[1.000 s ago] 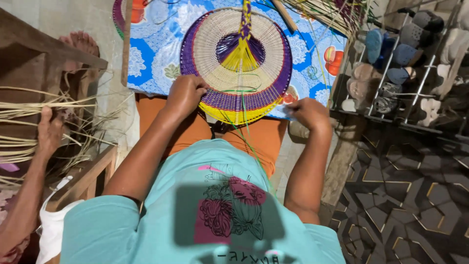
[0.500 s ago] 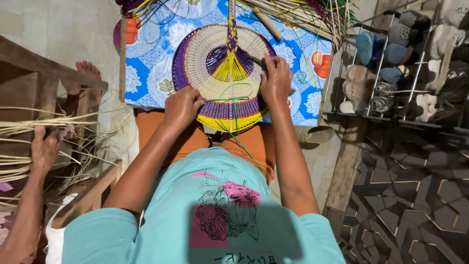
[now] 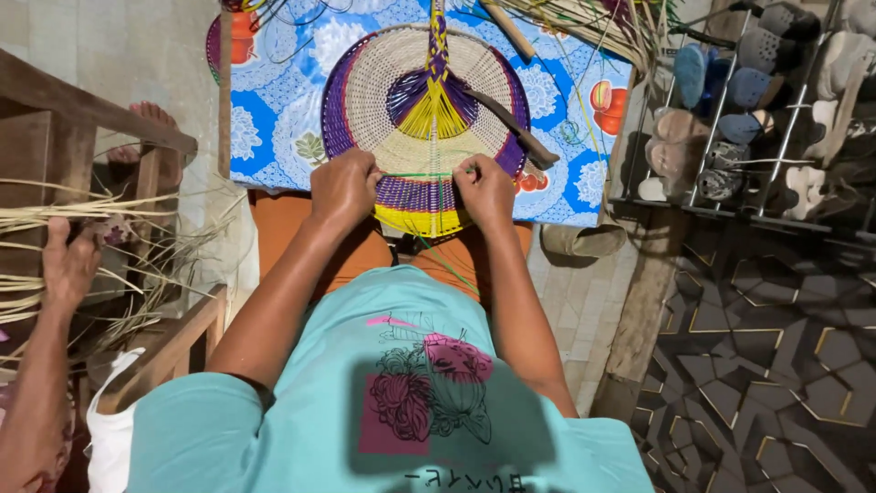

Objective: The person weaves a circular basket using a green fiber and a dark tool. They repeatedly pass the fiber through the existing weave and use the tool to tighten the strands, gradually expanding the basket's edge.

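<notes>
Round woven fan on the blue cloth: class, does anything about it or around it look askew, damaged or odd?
Nothing looks damaged. The round woven fan of cream, purple and yellow strips lies flat on the blue flowered cloth, with the left hand and right hand on its near edge. Only loose green strands trail unwoven off that edge.

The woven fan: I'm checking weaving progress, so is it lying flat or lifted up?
Flat: the fan lies spread on the blue cloth, both hands pressing its near edge.
</notes>
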